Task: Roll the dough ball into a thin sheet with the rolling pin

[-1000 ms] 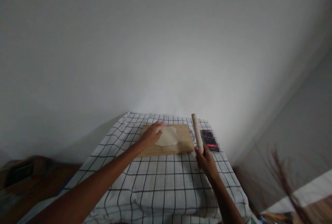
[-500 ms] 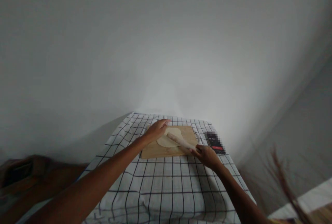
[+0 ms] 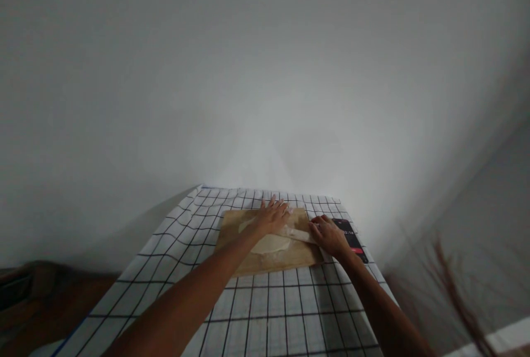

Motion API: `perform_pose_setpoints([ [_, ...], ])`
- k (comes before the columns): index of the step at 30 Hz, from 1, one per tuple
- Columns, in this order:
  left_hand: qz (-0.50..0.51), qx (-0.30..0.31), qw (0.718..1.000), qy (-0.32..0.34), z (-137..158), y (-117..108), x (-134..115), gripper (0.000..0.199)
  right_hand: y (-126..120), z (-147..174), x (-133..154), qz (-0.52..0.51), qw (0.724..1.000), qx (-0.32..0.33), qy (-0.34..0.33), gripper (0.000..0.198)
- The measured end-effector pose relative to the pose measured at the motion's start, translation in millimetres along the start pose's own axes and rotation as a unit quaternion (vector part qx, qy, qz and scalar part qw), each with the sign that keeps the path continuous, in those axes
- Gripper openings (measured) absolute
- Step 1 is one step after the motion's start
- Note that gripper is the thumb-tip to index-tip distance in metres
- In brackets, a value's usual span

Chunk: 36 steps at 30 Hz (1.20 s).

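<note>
A flattened sheet of dough (image 3: 271,244) lies on a wooden board (image 3: 265,266). Across it a slim, floury rolling pin (image 3: 300,234) rests nearly level from side to side. My left hand (image 3: 274,216) is over the pin's left part, its fingers stretched out and spread; that end of the pin is hidden beneath it. At the right edge of the board, my right hand (image 3: 327,234) has its fingers curled over the pin's right end. My left forearm covers part of the dough.
The board sits on a table with a white, black-checked cloth (image 3: 269,313). A phone (image 3: 351,240) with a lit screen lies right of my right hand. A pale wall (image 3: 265,97) rises behind the table. Brown twigs (image 3: 455,291) stand at the lower right.
My left hand has come down from the board's far left onto the pin, its fingers spreading. The pin has swung from slanted to nearly level. The camera view has shifted slightly.
</note>
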<state>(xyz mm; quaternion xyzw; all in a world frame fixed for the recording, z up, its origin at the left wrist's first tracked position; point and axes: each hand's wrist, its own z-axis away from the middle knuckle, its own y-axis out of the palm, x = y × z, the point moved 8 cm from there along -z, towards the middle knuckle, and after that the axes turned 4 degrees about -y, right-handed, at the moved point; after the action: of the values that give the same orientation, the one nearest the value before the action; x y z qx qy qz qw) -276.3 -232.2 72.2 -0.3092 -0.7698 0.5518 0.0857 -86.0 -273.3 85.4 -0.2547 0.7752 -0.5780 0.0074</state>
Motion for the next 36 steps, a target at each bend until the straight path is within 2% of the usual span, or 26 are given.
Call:
perform_pose_setpoints([
  [3,-0.008,-0.027,0.999,-0.024,8,0,-2,0.039,4,4,-3,-0.01,1.0,0.006,0.0,0.035],
  [7,-0.016,-0.033,0.998,-0.051,25,-2,-11,0.042,5,30,8,-0.016,1.0,-0.003,-0.011,0.038],
  [11,-0.05,-0.046,0.997,-0.033,47,-11,-26,0.041,-4,62,32,0.042,0.997,-0.051,-0.026,0.036],
  [15,-0.097,-0.074,0.992,-0.009,70,-24,-47,0.044,-7,87,48,0.104,0.992,-0.07,-0.013,0.033],
  [18,-0.101,-0.064,0.993,0.001,85,-35,-59,0.045,-13,94,51,0.106,0.991,-0.084,-0.007,0.036],
  [21,-0.09,-0.046,0.995,0.01,93,-50,-61,0.045,-20,86,55,0.08,0.994,-0.078,-0.014,0.04],
  [23,-0.091,-0.052,0.995,0.003,97,-63,-53,0.046,-21,74,60,0.054,0.997,-0.059,-0.018,0.045],
  [26,-0.115,-0.061,0.99,-0.055,103,-73,-25,0.046,-11,52,68,0.044,0.999,-0.015,-0.019,0.051],
  [29,-0.152,-0.04,0.98,-0.122,106,-64,6,0.045,2,29,72,0.063,0.998,0.001,-0.021,0.046],
  [31,-0.173,-0.027,0.974,-0.141,100,-56,21,0.046,9,12,70,0.066,0.998,0.001,-0.023,0.042],
  [36,-0.206,0.031,0.961,-0.183,60,-40,40,0.048,19,-23,59,0.064,0.998,0.016,-0.023,0.041],
])
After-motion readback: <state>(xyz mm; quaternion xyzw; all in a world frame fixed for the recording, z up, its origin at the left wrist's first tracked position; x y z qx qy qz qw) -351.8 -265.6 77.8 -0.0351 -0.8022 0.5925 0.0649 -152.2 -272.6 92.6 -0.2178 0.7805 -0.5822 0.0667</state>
